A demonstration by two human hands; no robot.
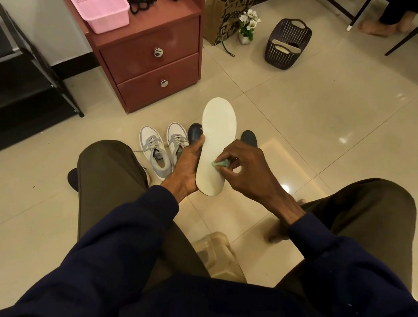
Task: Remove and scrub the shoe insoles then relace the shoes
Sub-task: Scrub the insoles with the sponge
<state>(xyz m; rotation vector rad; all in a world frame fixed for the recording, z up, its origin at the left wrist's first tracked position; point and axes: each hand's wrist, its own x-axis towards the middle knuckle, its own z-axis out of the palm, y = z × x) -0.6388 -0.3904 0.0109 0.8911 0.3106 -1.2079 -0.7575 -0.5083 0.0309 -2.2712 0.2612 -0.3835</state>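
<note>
1. The left hand (189,168) grips the insole (219,136) by its edge, with the shoes (162,150) just beyond that hand; a loose grip may drop it.
2. The right hand (246,172) pinches a green sponge (219,164) onto the insole beside the left palm; hard scrubbing may fold it.

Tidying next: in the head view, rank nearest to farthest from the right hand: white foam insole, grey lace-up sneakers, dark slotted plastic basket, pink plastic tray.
From the right hand:
1. White foam insole, against its green pad.
2. Grey lace-up sneakers, floor, ahead-left.
3. Dark slotted plastic basket, floor, far right.
4. Pink plastic tray, on maroon cabinet, far left.
</note>
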